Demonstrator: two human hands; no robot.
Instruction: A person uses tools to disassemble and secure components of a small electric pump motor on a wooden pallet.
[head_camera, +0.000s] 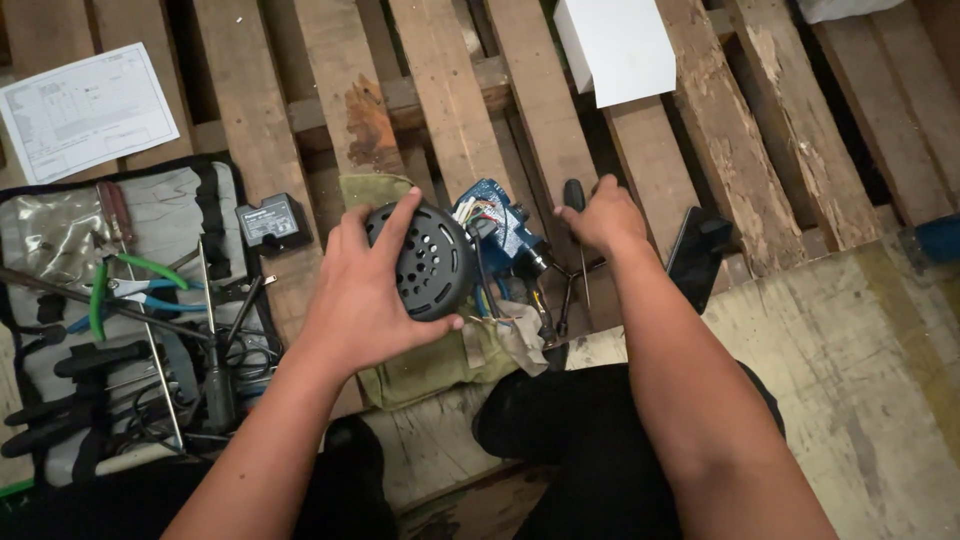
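Black perforated plastic catches the eye first: a round motor fan cover (432, 260), part of a small electric motor lying on an olive cloth (425, 365) spread over pallet slats (445, 90). The person's left hand (365, 300) is clamped over that cover, thumb across the top and fingers wrapped underneath, pinning the unit down. To its right the blue motor housing (505, 225) shows a bundle of coloured wires (478, 212) at an open end. The right hand (600, 215) is closed around the black handle of a screwdriver (573, 195), held just beside the housing; where its tip sits I cannot tell. A pair of dark pliers (572, 285) lies nearer, below that hand.

To do this well, I'd judge the left grip should hold firm so the motor doesn't roll on the cloth, and the driver should stay square to its screw and clear of the loose wires.

On the left lies an open tool roll (150, 205) with green-handled pliers (115, 285); a small black battery pack (270, 222) lies beside it. A printed sheet (85, 110) lies far left, a white box (620, 45) at the far edge, and a dark phone (695, 255) to the right.
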